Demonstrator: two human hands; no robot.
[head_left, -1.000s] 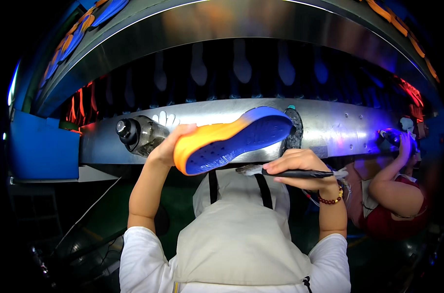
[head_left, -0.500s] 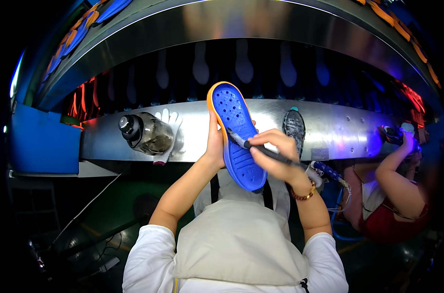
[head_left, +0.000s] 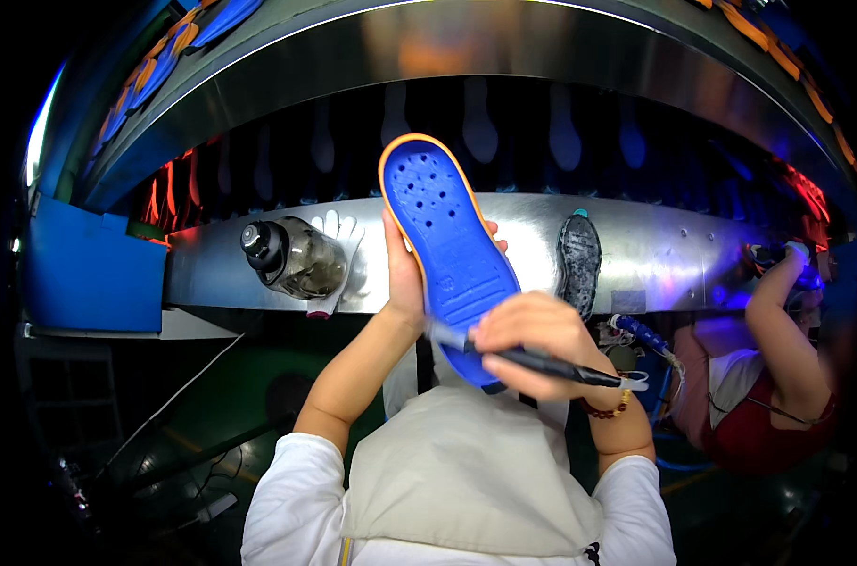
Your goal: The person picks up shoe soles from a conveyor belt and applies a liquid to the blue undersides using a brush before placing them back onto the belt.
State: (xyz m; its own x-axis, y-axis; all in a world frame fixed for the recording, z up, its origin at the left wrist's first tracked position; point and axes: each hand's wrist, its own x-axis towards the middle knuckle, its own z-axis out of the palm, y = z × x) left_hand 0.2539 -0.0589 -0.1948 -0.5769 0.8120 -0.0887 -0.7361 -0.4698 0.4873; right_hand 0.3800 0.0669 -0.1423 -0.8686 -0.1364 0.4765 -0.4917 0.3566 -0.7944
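Note:
A blue shoe sole with an orange rim (head_left: 452,226) lies tilted across the middle, holes at its far end and ridges lower down. My left hand (head_left: 405,283) is closed around it, thumb along the left edge and fingertips showing past the right edge. In my right hand (head_left: 539,341) is a dark-handled brush (head_left: 565,367), pinched between thumb and fingers. Its pale tip is smeared by motion over the sole's lower left edge. The wrist hides part of the sole's near end.
On the metal ledge (head_left: 532,283) stand a dark bottle (head_left: 301,259), a white glove (head_left: 348,241) beside it, and a dark sole (head_left: 579,259). Behind runs a dark slot with hanging soles (head_left: 480,123). A co-worker's arm (head_left: 773,311) reaches in at right; a blue-handled tool (head_left: 636,329) hangs nearer.
The brush has moved from the sole's middle down to its lower left edge. The sole's far end has shifted slightly up and left, and the view has moved a little.

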